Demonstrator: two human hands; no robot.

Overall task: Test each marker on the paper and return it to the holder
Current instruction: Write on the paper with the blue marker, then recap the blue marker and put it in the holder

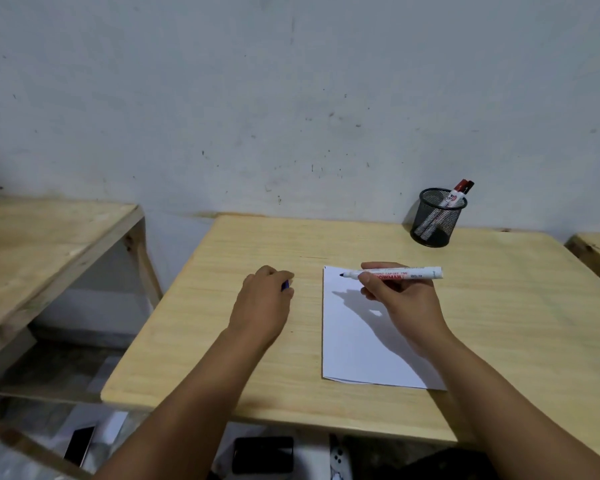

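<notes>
My right hand [400,299] grips an uncapped white marker [416,274], held level just above the top edge of the white paper [357,348]; its dark tip points left near the sheet's upper left corner. The paper looks blank. My left hand [265,299] rests on the wooden table [222,306] left of the sheet, fingers curled around a small blue cap [285,285] that barely shows. A black mesh holder [433,218] stands at the table's back right with two red-capped markers [459,192] leaning in it.
A grey wall runs close behind the table. A second wooden table [42,237] stands to the left, and another table's corner [596,254] shows at the far right. Phones and dark items lie on the floor below the front edge.
</notes>
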